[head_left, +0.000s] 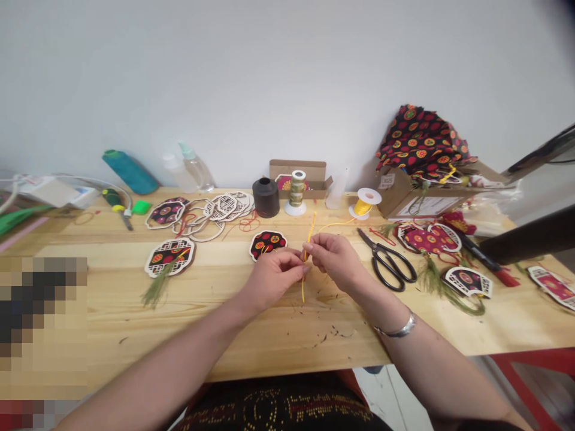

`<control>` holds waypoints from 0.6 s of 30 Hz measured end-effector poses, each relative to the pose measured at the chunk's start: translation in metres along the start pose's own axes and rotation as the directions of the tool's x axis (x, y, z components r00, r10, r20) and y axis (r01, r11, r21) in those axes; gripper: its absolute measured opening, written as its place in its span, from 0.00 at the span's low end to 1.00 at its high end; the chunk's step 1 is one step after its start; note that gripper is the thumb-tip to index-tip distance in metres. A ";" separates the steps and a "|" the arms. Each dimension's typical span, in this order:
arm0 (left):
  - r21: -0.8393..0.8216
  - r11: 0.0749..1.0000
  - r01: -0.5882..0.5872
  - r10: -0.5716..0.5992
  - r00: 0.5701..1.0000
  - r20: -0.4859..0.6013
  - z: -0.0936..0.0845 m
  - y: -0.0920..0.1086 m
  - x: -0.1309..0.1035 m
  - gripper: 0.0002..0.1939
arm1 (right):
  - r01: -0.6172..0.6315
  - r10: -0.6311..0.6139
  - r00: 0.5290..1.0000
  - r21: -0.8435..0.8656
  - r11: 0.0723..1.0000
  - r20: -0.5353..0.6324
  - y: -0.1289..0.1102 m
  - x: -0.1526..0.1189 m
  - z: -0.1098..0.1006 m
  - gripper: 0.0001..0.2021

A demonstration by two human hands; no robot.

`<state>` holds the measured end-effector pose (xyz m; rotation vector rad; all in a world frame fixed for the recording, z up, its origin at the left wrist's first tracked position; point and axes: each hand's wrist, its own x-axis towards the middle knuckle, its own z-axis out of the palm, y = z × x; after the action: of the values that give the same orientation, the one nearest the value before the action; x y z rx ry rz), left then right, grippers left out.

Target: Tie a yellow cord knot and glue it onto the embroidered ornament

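Observation:
A thin yellow cord (312, 225) stands up between my two hands, with a loose end hanging below my fingertips. My left hand (279, 272) pinches the cord from the left side. Close beside it, my right hand (330, 254) pinches the cord a little higher. Another stretch of yellow cord leads from near my right hand to a white spool (369, 196) at the back. Just behind my left hand lies a black floral ornament (268, 244) with a pale rim, partly covered by that hand.
Black-handled scissors (389, 266) lie right of my hands. Behind stand a black thread cone (266, 197) and a green-gold spool (297, 190). Tasselled ornaments (171, 256) lie left, more lie right by a cardboard box (404, 194) with patterned cloth. A black pole (525, 230) crosses the right side.

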<state>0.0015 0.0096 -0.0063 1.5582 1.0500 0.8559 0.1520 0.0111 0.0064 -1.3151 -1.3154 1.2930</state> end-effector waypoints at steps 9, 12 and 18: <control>0.108 0.987 -0.118 0.125 0.990 -0.064 0.002 0.000 -0.002 0.05 | 0.010 -0.019 0.998 -0.135 0.991 -0.063 -0.002 0.001 -0.001 0.11; 0.129 0.983 -0.130 0.141 0.987 -0.079 0.003 -0.002 -0.002 0.04 | 0.010 -0.017 0.998 -0.118 0.993 -0.053 -0.002 0.001 -0.001 0.11; 0.153 0.971 -0.184 0.201 0.974 -0.105 0.002 -0.007 -0.002 0.02 | -0.046 0.046 0.999 0.065 0.997 0.004 0.001 0.002 0.000 0.12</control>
<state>0.0015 0.0076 -0.0138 1.7685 1.0766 1.0369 0.1519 0.0128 0.0056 -1.3055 -1.2412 1.3582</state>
